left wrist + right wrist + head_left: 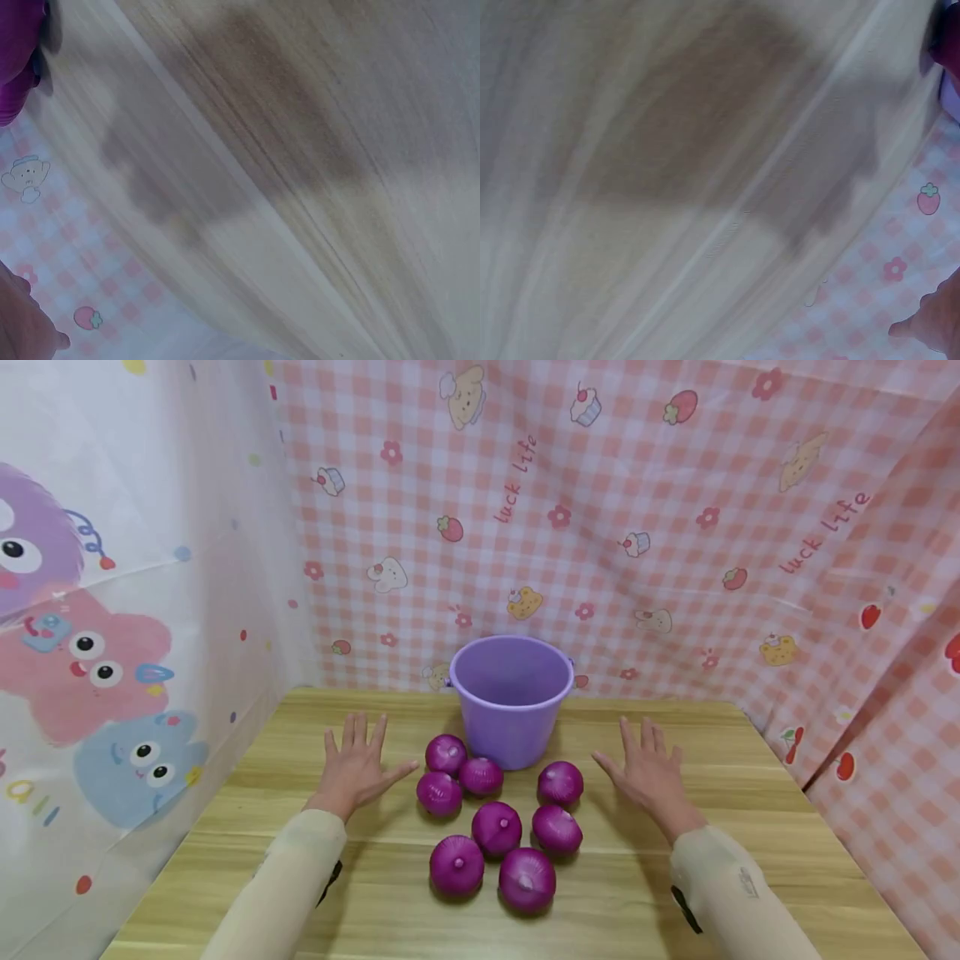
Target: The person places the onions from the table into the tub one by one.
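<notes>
Several purple-red onions (497, 829) are spread over the middle of the table, in front of a lilac bucket (513, 727). To their left is my left hand (354, 770), palm down with fingers spread; its thumb points toward the nearest onion (439, 793) without gripping it. My right hand (651, 775) mirrors it on the other side, fingers straight and apart, closest to the onion (560, 783) at the right. Neither hand holds anything. Each wrist view catches only part of a hand, the left one (28, 322) and the right one (934, 319), at a lower corner.
The wooden table (375, 910) has its back edge against a pink checked curtain (420, 493). A white curtain with cartoon figures (225, 568) hangs along the left side. The bucket's inside shows only in part.
</notes>
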`<state>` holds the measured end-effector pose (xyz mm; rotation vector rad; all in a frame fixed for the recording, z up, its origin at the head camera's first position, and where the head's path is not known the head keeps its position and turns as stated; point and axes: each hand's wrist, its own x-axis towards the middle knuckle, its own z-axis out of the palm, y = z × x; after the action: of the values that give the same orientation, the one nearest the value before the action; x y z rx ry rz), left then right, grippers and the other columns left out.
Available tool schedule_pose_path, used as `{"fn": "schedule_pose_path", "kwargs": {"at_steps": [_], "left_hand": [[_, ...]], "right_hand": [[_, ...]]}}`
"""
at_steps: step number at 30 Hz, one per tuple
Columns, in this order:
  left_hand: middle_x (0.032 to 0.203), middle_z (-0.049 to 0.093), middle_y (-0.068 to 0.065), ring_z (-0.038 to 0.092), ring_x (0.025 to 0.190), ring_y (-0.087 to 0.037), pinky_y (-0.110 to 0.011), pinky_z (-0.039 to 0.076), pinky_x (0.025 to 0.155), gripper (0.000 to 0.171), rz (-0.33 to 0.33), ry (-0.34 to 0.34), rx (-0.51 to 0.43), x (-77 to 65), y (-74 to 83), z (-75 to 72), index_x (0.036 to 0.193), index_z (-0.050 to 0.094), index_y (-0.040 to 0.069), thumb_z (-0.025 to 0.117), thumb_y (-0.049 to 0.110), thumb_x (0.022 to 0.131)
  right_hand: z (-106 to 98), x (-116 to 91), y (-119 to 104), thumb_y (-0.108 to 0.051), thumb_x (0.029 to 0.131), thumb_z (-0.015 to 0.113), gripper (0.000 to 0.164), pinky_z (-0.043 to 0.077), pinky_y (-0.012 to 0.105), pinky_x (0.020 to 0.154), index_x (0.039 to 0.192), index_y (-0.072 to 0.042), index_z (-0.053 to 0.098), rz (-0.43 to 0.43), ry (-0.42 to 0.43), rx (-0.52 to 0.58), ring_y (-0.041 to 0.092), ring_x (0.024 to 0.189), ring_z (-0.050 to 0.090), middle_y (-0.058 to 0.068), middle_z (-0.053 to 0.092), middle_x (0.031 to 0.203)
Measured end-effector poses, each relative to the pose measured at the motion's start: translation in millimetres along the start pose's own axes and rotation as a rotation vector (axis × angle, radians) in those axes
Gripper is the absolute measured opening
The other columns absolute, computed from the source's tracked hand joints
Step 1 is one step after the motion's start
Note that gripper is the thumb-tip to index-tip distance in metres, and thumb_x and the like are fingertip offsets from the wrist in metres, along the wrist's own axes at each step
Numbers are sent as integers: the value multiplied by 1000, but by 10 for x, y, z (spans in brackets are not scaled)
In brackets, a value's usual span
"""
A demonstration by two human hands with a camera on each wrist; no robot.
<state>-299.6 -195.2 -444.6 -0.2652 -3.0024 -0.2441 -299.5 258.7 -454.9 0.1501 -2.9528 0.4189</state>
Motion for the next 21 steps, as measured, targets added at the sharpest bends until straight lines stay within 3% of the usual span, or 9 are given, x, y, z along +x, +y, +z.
{"fn": "schedule_pose_path", "kwargs": {"at_steps": [14,21], "left_hand": [[159,7,-33,-1,147,-46,-70,-5,112,103,23,14,-19,66,61,-73,158,15,5,46,75,89],[159,9,-32,1,148,-45,-68,-6,112,100,23,10,-20,74,88,-96,158,16,5,50,71,91]], "right_hand": [[-167,192,-171,-70,97,28,93,4,73,110,158,-2,9,20,40,80,52,145,7,32,1,160],[-268,291,-300,-65,100,30,88,11,68,113,157,1,14,-7,72,141,50,144,13,32,10,159]]}}
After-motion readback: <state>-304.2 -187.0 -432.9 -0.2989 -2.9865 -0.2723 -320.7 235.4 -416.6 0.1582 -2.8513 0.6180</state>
